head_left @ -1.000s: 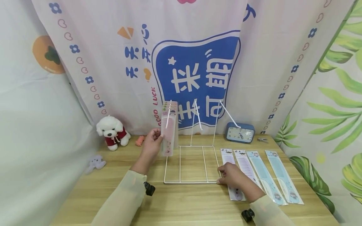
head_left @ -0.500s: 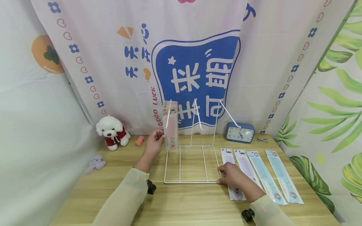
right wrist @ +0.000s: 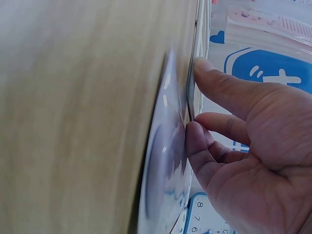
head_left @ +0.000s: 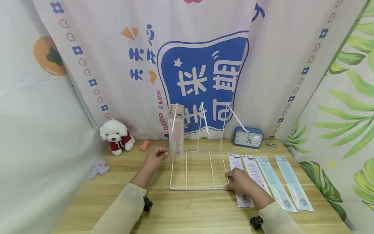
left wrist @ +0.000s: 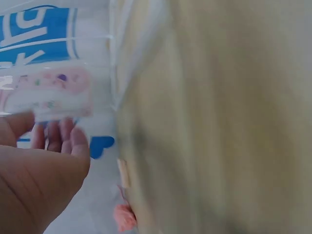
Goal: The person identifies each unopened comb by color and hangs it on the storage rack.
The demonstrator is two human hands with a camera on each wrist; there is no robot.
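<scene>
A white wire display rack [head_left: 200,188] with hooks stands on the wooden table. Several slim, clear packets with pink print [head_left: 179,133] hang from its left hook and look blurred. My left hand [head_left: 156,158] is beside their lower end, fingers loosely bent and holding nothing; in the left wrist view the fingertips are just below a packet [left wrist: 56,87]. With thumb and fingers, my right hand [head_left: 239,182] pinches the rack's front right base corner. Under that hand lies a purple-lined packet [head_left: 234,159], partly hidden; its glossy end [right wrist: 163,161] shows in the right wrist view.
Another purple-lined packet [head_left: 252,170] and two blue packets [head_left: 271,182] lie to the right. Behind are a blue clock [head_left: 248,137] and a small metal clip [head_left: 271,144]. A plush dog [head_left: 117,136], an orange figure [head_left: 144,145] and a purple toy [head_left: 99,169] sit left.
My left hand has let go of the hanging pink packets and moved down and left. The packets have swung back on the hook. My right hand stays on the rack corner.
</scene>
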